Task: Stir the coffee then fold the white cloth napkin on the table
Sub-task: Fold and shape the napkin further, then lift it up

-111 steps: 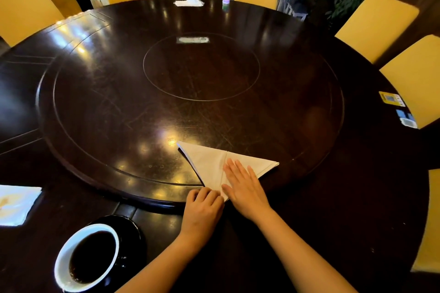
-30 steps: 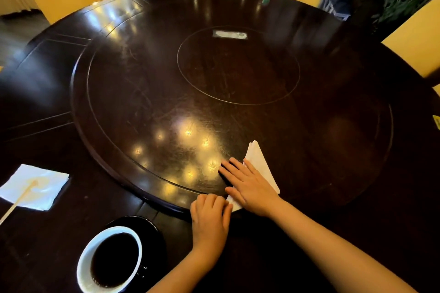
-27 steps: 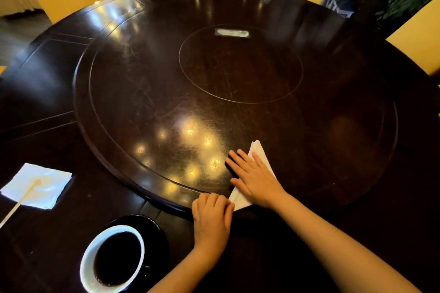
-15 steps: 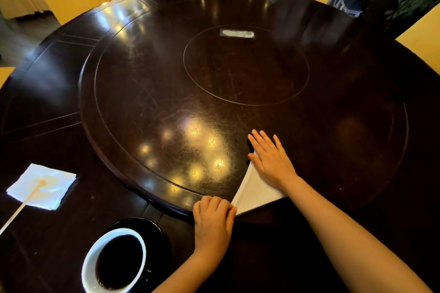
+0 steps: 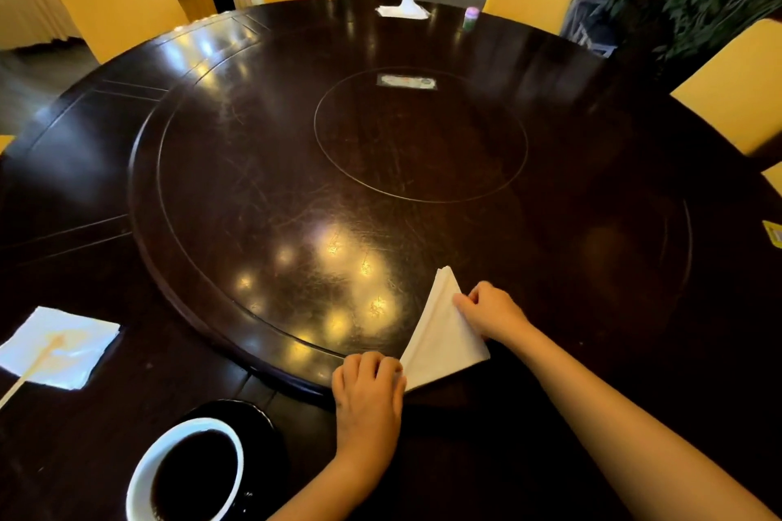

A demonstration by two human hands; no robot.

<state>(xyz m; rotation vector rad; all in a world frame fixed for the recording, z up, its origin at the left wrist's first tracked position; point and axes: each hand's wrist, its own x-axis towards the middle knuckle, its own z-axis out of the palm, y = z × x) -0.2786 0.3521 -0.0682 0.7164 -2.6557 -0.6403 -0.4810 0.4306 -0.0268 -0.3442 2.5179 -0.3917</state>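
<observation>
White napkin (image 5: 440, 334): folded to a narrow triangle, laid on the near rim of the turntable (image 5: 296, 182), lower centre-right of frame, tip pointing up-frame. The right hand (image 5: 491, 313), laid flat with fingers spread over the tip half a second earlier, is now curled; the right edge is pinched and the tip uncovered. The left hand (image 5: 368, 385) is unchanged, its curled fingers pressed together on the near-left corner. The cup (image 5: 186, 474) of coffee is kept at lower left.
</observation>
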